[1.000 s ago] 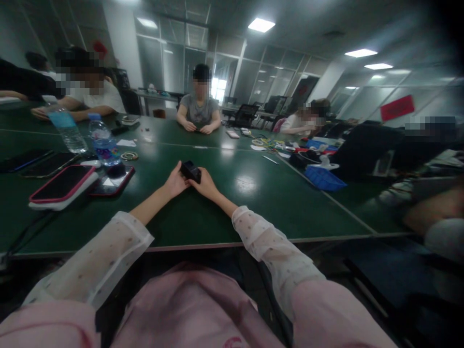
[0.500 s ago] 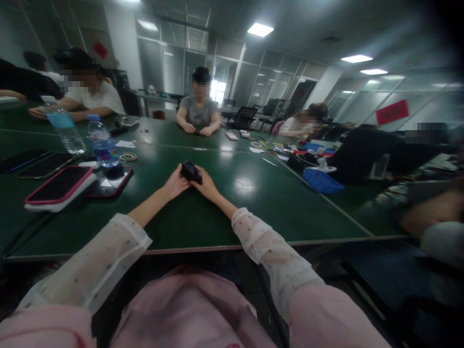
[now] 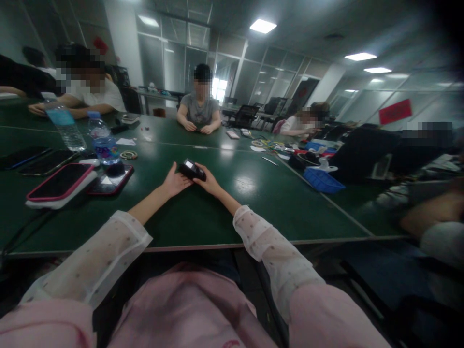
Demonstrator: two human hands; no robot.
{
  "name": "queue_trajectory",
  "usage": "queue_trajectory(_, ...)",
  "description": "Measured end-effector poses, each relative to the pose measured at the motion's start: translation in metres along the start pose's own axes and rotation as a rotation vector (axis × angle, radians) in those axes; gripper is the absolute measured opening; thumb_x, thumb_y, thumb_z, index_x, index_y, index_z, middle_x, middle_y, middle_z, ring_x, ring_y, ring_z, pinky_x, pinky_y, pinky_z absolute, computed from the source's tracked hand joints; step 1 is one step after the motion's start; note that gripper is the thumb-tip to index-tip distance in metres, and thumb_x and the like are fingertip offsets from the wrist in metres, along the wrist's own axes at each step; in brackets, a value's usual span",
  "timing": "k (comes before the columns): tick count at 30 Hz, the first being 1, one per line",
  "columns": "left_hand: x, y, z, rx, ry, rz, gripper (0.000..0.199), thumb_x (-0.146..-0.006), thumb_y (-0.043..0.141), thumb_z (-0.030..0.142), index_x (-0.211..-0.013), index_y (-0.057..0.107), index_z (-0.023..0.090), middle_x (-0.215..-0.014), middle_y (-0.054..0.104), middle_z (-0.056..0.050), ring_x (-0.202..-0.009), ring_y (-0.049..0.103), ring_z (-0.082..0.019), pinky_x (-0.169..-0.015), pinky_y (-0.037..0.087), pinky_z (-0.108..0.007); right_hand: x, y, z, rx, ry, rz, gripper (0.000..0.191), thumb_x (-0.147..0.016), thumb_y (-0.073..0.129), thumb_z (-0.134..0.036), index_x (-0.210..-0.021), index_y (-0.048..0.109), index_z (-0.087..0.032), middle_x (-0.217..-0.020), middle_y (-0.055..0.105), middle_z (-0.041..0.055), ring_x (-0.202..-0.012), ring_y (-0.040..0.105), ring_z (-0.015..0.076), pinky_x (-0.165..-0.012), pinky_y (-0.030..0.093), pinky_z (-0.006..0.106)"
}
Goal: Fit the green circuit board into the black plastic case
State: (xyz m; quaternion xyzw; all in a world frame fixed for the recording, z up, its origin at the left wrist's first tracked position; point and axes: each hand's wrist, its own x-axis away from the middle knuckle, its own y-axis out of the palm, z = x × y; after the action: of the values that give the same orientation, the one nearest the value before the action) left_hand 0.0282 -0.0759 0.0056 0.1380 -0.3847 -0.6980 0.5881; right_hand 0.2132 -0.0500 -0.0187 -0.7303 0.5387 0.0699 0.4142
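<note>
Glossy dark green covers the tabletop (image 3: 203, 222), smooth enough to throw back a pale, blurred patch of ceiling light right of the hands. Sheer white fabric with small dark dots makes up the sleeves (image 3: 96, 261), crumpled along the right forearm, and soft pink cloth (image 3: 188, 304) fills the near edge of the view.

Black and boxy, with blunt corners, a small handheld device (image 3: 195, 170) sits between the two hands, just above the table. Its upper face carries a bright white rectangle toward the left end; whether that is a lit screen or a reflection, I cannot tell. The right hand (image 3: 209, 183) grips the device's right end, thumb on the near side, the other fingers partly hidden behind it. The left hand (image 3: 176, 183) is open, palm up, its thumb raised by the device's left end and its fingers stretched out along and below the near edge; whether they touch it is unclear. The device's long axis slants from far left to near right, the right end inside the grip and the left end pointing over the open palm.

Left of the hands lie a pink-rimmed phone (image 3: 61, 182) and a red-edged phone (image 3: 112, 181), with a clear plastic bottle (image 3: 105, 140) standing beyond the latter. On the right sits a ribbed blue plastic basket (image 3: 322, 180).
</note>
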Motion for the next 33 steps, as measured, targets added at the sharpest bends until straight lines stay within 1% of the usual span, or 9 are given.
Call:
queue_trajectory(5,-0.001,-0.001,0.002,0.022,-0.03,-0.004,0.067,-0.095,0.034,0.061,-0.129,0.055,0.006,-0.097,0.071,-0.019,-0.095,0.068,-0.027,-0.087,0.053,-0.036,-0.001,-0.003,0.0,-0.076,-0.019,-0.007,0.071,-0.082,0.069,-0.046,-0.142,0.044,-0.017,-0.144,0.05,0.015,-0.133,0.049,0.0264,-0.115,0.034,0.044)
queue_trajectory(9,0.0,0.0,0.003,0.018,-0.035,0.014,0.055,-0.097,0.038,0.052,-0.126,0.056,0.008,-0.09,0.071,-0.016,-0.089,0.07,-0.026,-0.083,0.055,-0.035,-0.001,-0.006,-0.003,-0.116,0.019,-0.021,0.07,-0.081,0.07,-0.044,-0.142,0.045,-0.02,-0.143,0.051,0.0124,-0.132,0.051,0.0253,-0.114,0.036,0.044)
queue_trajectory(12,-0.001,0.0,0.005,0.006,-0.041,0.035,0.047,-0.099,0.038,0.045,-0.124,0.057,0.01,-0.086,0.07,-0.014,-0.084,0.07,-0.025,-0.082,0.056,-0.035,-0.001,-0.007,-0.003,-0.147,0.01,-0.044,0.07,-0.081,0.071,-0.045,-0.141,0.045,-0.02,-0.144,0.051,0.0122,-0.133,0.05,0.025,-0.114,0.036,0.043)
queue_trajectory(15,-0.004,-0.001,0.006,-0.002,-0.06,0.053,0.046,-0.099,0.037,0.042,-0.125,0.056,0.01,-0.087,0.07,-0.015,-0.084,0.071,-0.026,-0.081,0.056,-0.037,-0.001,-0.006,-0.001,-0.149,-0.005,-0.05,0.07,-0.08,0.07,-0.045,-0.141,0.046,-0.019,-0.143,0.052,0.0131,-0.133,0.05,0.0253,-0.114,0.036,0.043)
queue_trajectory(18,-0.008,-0.003,0.007,-0.001,-0.071,0.066,0.043,-0.098,0.036,0.04,-0.125,0.056,0.013,-0.091,0.071,-0.015,-0.085,0.071,-0.026,-0.079,0.056,-0.039,-0.001,-0.004,0.002,-0.117,-0.008,-0.049,0.07,-0.081,0.069,-0.046,-0.141,0.047,-0.018,-0.143,0.052,0.0137,-0.133,0.05,0.0258,-0.114,0.035,0.043)
queue_trajectory(23,-0.011,-0.005,0.008,-0.008,-0.085,0.08,0.041,-0.097,0.036,0.036,-0.124,0.057,0.016,-0.09,0.071,-0.015,-0.083,0.071,-0.027,-0.078,0.056,-0.04,-0.002,0.0,0.009,-0.084,-0.034,-0.033,0.069,-0.081,0.069,-0.045,-0.141,0.047,-0.017,-0.142,0.053,0.0147,-0.131,0.051,0.0268,-0.114,0.035,0.045)
queue_trajectory(29,-0.012,-0.006,0.009,-0.01,-0.089,0.083,0.041,-0.096,0.035,0.034,-0.125,0.057,0.015,-0.089,0.071,-0.015,-0.084,0.071,-0.027,-0.079,0.056,-0.04,-0.002,0.0,0.009,-0.034,0.022,-0.022,0.067,-0.081,0.07,-0.042,-0.14,0.05,-0.021,-0.143,0.054,0.0124,-0.131,0.051,0.0272,-0.113,0.036,0.047)
queue_trajectory(33,-0.012,-0.008,0.01,-0.01,-0.1,0.078,0.039,-0.095,0.036,0.032,-0.124,0.057,0.018,-0.091,0.071,-0.014,-0.084,0.071,-0.027,-0.08,0.056,-0.041,-0.003,-0.002,0.006,-0.038,0.032,-0.029,0.067,-0.079,0.071,-0.043,-0.139,0.051,-0.021,-0.142,0.055,0.0124,-0.13,0.052,0.0278,-0.112,0.036,0.048)
